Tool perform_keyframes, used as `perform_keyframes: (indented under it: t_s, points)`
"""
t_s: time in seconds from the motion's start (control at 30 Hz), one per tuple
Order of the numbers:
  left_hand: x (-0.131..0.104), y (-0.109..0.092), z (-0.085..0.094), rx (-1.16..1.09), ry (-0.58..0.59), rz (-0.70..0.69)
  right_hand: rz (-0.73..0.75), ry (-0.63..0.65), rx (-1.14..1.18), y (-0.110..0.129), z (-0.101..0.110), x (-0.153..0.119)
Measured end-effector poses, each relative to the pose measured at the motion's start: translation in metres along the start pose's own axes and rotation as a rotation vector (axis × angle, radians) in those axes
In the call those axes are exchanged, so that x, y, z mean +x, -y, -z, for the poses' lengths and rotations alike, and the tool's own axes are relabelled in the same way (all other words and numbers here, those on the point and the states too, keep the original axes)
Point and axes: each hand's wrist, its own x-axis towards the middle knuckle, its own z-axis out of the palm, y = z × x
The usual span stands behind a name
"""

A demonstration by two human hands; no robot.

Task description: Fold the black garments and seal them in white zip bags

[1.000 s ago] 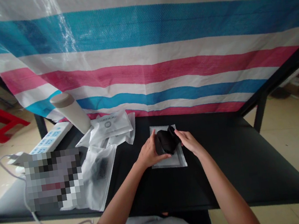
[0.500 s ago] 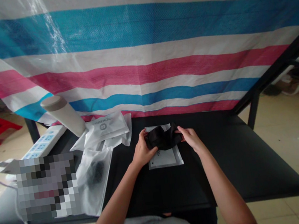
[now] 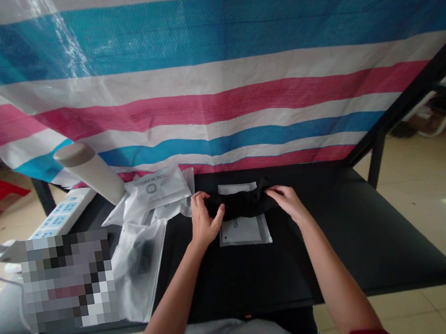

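A black cloth (image 3: 240, 204) is stretched sideways between my two hands, over a flat white packet with dark lettering (image 3: 244, 232) on the black table. My left hand (image 3: 206, 220) grips the cloth's left end, thumb in front and fingers behind. The right end is pinched between the thumb and fingers of my right hand (image 3: 285, 199). The cloth hides the middle of the packet; its top and bottom edges show.
Left of my hands lie white plastic packets (image 3: 157, 191) and a clear bag with something dark inside (image 3: 141, 263). Behind them a white bottle (image 3: 92, 174) leans beside a power strip (image 3: 63, 216). Cables hang over the black table's (image 3: 350, 231) front left edge. A striped sheet (image 3: 205, 102) rises behind.
The black cloth has been drawn out wider and flatter. My left hand has moved left with its end, while my right hand has stayed nearly in place.
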Motion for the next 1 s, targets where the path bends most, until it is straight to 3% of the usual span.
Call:
perform_keyframes:
  t_s: [0.1, 0.3, 0.4, 0.5, 0.57, 0.7, 0.83, 1.0]
  points:
    - [0.003, 0.004, 0.0, 0.076, 0.04, 0.034, 0.04, -0.027, -0.191, -0.006, 0.005, 0.002]
    - [0.004, 0.007, 0.0, 0.034, 0.01, 0.132, -0.09, -0.022, -0.466, -0.009, 0.015, 0.003]
    - [0.003, 0.004, 0.001, 0.058, 0.003, 0.137, -0.047, 0.002, -0.525, -0.006, 0.016, 0.002]
    - [0.003, 0.002, 0.003, 0.065, 0.011, 0.15, 0.02, -0.069, -0.585, -0.004, 0.017, 0.002]
    - [0.003, 0.002, 0.005, 0.06, 0.054, 0.178, 0.052, -0.099, -0.52, -0.004, 0.017, 0.002]
    - [0.003, 0.004, 0.006, -0.081, 0.115, 0.207, 0.083, -0.041, -0.222, -0.007, 0.016, 0.004]
    - [0.005, 0.007, 0.001, -0.299, 0.057, 0.15, -0.023, -0.049, 0.0, -0.012, 0.012, 0.006]
    - [0.003, 0.012, -0.008, -0.268, 0.112, 0.164, -0.086, -0.043, 0.133, -0.014, 0.009, 0.007]
